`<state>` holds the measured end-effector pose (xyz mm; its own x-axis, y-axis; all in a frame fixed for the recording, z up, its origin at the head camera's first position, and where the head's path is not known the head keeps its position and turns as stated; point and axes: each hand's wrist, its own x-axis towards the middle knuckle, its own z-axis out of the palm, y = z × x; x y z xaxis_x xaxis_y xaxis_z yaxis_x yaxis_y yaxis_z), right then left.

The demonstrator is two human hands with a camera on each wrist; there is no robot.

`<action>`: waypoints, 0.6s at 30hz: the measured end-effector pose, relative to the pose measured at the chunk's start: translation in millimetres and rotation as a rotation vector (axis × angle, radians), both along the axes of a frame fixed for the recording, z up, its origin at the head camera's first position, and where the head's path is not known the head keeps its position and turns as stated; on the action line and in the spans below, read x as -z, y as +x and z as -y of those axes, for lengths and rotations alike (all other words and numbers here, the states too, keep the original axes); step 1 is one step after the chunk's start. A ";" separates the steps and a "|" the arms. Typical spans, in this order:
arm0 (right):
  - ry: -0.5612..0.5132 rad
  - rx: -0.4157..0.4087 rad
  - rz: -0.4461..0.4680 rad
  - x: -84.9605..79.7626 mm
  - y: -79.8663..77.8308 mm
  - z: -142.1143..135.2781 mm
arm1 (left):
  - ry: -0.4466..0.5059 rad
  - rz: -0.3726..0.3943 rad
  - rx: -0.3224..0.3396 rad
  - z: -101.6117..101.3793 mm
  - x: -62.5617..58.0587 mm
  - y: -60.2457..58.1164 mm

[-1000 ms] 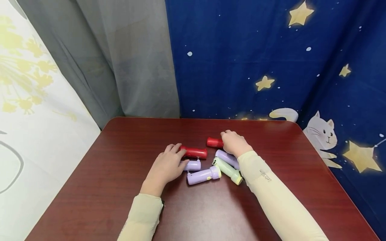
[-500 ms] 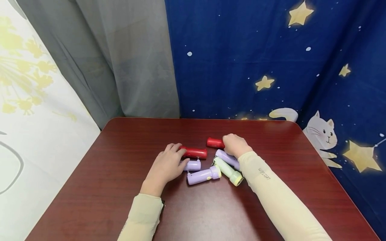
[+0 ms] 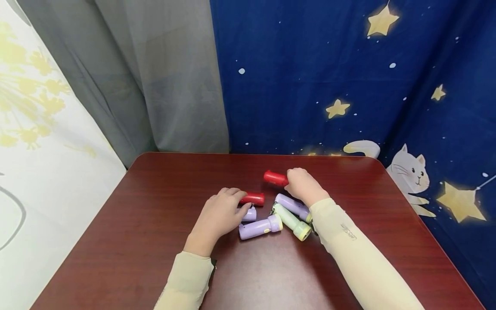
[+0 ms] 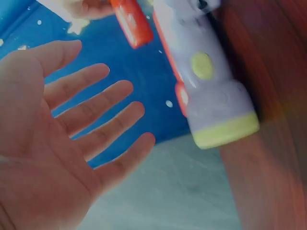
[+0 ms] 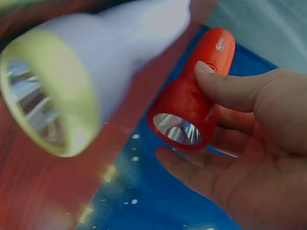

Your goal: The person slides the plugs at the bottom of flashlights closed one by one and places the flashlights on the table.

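My right hand (image 3: 305,186) holds a red flashlight (image 5: 187,105) at the far side of the group, thumb on its body near the switch and fingers beneath. Its rear end points left in the head view. My left hand (image 3: 221,213) hovers at the group's left, its spread fingers holding nothing in the left wrist view. It hides part of another red flashlight (image 3: 254,199) and of a purple flashlight (image 3: 250,214). Nearer me lies a second purple flashlight (image 3: 257,228). Between the hands are a pale green flashlight (image 3: 290,220) and a third purple flashlight (image 3: 291,204).
The flashlights lie close together on a dark red wooden table (image 3: 155,241). Behind its far edge hang a grey curtain (image 3: 182,86) and a blue star-patterned curtain (image 3: 286,77). A white patterned cloth (image 3: 42,172) is at the left.
The right hand's red flashlight has tilted and risen slightly away from me. My left hand has shifted right, covering more of the other red flashlight. The green flashlight's head has shifted slightly toward me.
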<state>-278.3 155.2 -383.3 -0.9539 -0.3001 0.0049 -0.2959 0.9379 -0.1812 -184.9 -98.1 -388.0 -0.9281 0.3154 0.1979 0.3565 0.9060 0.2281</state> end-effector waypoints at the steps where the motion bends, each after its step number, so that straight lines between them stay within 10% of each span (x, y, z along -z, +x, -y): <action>1: -0.014 0.003 -0.008 -3.2 2.2 1.5 | 0.016 -0.005 0.000 -2.3 -1.0 0.7; 18: -0.521 0.005 0.053 -52.7 76.8 36.4 | 0.930 0.201 -0.106 -27.2 -28.6 5.4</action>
<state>-201.5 118.8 -330.5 -0.9583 -0.2664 0.1037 -0.2695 0.7210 -0.6384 -179.5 -71.0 -359.5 -0.9867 0.0249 0.1608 0.1590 0.3566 0.9206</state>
